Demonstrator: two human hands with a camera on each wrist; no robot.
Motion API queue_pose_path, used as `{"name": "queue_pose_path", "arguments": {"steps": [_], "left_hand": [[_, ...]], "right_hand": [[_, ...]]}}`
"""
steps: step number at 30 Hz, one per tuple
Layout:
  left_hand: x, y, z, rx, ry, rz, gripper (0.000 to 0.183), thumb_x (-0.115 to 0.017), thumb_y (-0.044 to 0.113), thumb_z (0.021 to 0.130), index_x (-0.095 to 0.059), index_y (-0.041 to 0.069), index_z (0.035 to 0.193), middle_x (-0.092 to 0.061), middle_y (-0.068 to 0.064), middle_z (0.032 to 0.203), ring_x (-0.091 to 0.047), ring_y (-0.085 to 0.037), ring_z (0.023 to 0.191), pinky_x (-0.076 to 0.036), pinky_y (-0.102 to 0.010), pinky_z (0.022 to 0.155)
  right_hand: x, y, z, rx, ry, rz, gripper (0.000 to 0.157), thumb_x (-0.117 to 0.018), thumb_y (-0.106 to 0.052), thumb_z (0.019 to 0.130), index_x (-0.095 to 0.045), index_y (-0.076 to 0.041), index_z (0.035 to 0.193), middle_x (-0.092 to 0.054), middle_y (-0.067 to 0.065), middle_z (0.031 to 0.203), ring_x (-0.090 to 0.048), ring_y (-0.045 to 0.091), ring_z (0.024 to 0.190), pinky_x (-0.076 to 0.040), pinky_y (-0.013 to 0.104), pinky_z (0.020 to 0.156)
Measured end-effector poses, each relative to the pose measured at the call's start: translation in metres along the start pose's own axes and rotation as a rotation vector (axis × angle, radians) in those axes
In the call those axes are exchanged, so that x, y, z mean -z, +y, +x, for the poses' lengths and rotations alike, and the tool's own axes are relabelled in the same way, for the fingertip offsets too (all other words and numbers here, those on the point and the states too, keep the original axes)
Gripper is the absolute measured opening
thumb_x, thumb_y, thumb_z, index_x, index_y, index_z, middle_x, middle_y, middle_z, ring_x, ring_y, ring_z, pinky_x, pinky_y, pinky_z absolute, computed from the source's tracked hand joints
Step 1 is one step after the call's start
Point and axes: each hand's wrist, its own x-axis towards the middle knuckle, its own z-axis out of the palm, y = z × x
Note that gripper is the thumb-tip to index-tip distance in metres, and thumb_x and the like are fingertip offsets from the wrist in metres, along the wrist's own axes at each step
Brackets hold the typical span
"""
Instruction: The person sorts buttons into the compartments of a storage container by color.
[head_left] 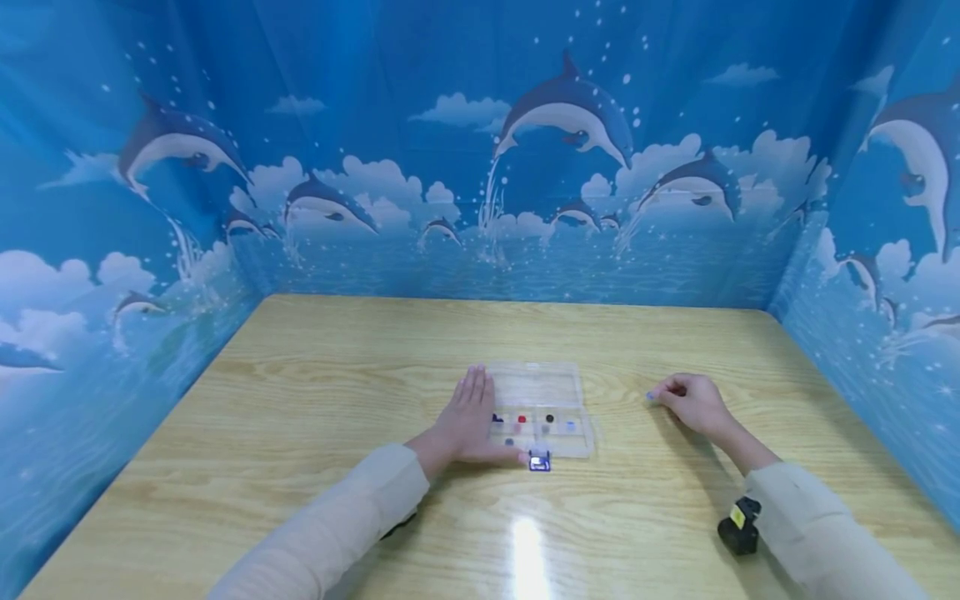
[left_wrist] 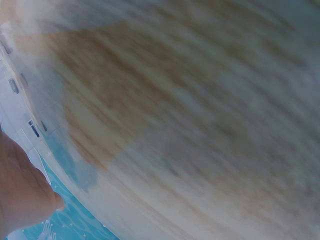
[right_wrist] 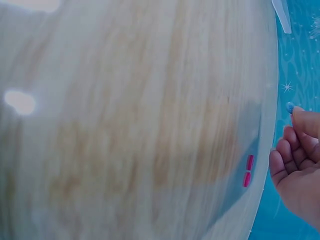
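A clear plastic compartment box (head_left: 565, 447) lies on the table with its clear lid (head_left: 536, 383) folded back. Several tiny pieces sit in the compartments, among them a red piece (head_left: 522, 419) and a black piece (head_left: 550, 418). Along the box's left side lies my left hand (head_left: 471, 421), fingers straight, its thumb stretched across the front edge. Just beyond the thumb tip is a small dark-blue square piece (head_left: 539, 461). Off to the right of the box, my right hand (head_left: 693, 406) pinches a small blue round piece (right_wrist: 290, 107) between thumb and finger; the exact kind cannot be told.
The wooden table (head_left: 337, 358) reaches back to a blue dolphin-print curtain (head_left: 390, 167), which also encloses both sides. Two small pink-red marks (right_wrist: 248, 170) show on the tabletop in the right wrist view. A black device (head_left: 740, 527) is worn under the right wrist.
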Motion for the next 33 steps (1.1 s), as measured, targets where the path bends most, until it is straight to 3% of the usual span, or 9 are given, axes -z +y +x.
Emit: {"name": "queue_pose_path", "arguments": {"steps": [12, 19, 33], "left_hand": [[0.001, 0.0, -0.001, -0.004, 0.005, 0.013, 0.126, -0.051, 0.081, 0.068, -0.001, -0.004, 0.147, 0.006, -0.022, 0.154, 0.006, -0.033, 0.144, -0.006, -0.04, 0.119], [0.002, 0.001, -0.001, -0.003, 0.002, 0.007, 0.126, -0.051, 0.081, 0.068, -0.001, -0.004, 0.147, 0.007, -0.022, 0.154, 0.007, -0.033, 0.144, -0.005, -0.04, 0.119], [0.0, 0.0, -0.001, -0.006, 0.004, 0.008, 0.127, -0.05, 0.082, 0.067, -0.001, -0.004, 0.147, 0.007, -0.022, 0.154, 0.007, -0.033, 0.143, -0.005, -0.04, 0.119]], "right_hand": [[-0.001, 0.0, 0.0, -0.042, 0.001, 0.045, 0.018, -0.052, -0.011, 0.091, -0.062, 0.004, 0.088, -0.06, 0.008, 0.075, -0.042, 0.008, 0.051, -0.039, 0.023, 0.048], [-0.005, -0.003, -0.001, -0.056, 0.012, 0.037, 0.019, -0.054, -0.012, 0.09, -0.065, 0.003, 0.089, -0.066, 0.019, 0.097, -0.047, 0.013, 0.072, -0.039, 0.022, 0.06], [-0.011, -0.011, -0.007, -0.112, -0.025, 0.078, 0.023, -0.055, -0.018, 0.091, -0.065, 0.002, 0.091, -0.064, 0.019, 0.101, -0.052, 0.019, 0.086, -0.04, 0.025, 0.069]]}}
